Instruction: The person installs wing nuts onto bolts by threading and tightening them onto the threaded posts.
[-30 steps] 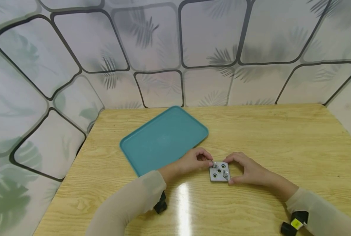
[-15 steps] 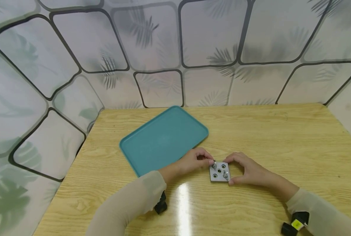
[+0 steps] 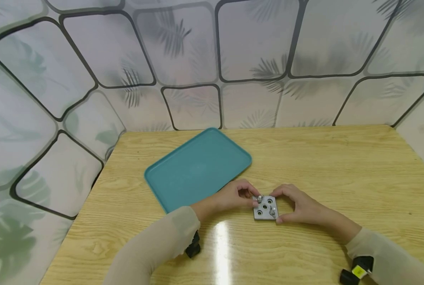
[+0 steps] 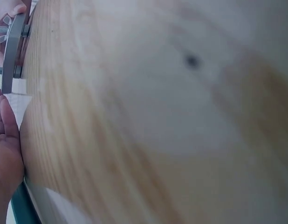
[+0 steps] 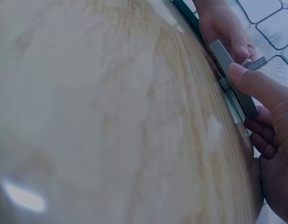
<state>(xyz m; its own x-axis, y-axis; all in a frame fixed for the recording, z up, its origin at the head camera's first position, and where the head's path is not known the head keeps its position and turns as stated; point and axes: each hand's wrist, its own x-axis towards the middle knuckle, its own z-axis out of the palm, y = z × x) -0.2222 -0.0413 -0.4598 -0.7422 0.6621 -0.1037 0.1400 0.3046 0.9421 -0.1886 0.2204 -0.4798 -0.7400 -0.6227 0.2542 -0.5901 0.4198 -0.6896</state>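
Note:
A square grey metal plate with several holes (image 3: 264,216) lies between both hands in the head view. My right hand (image 3: 306,206) grips its right side, thumb at the near corner and fingers at the far one. Near that thumb a wing nut (image 4: 8,21) sits on a bolt (image 4: 0,29) through the plate. My left hand (image 3: 233,196) has thumb and index finger around a second wing nut (image 3: 260,199) at the far left hole. In the right wrist view a bolt's threaded end (image 5: 258,63) sticks up past the plate; bolt heads (image 5: 225,84) show underneath.
A teal tray (image 3: 197,170) lies at an angle behind the left hand on the wooden table (image 3: 322,166). A patterned wall covering (image 3: 254,43) rises beyond the table's back edge. Dark wrist cameras (image 3: 193,246) hang below both forearms.
The left thumb has moved down from the bolt's top toward the plate's left edge, and the index finger has shifted slightly. The right hand and plate have stayed put.

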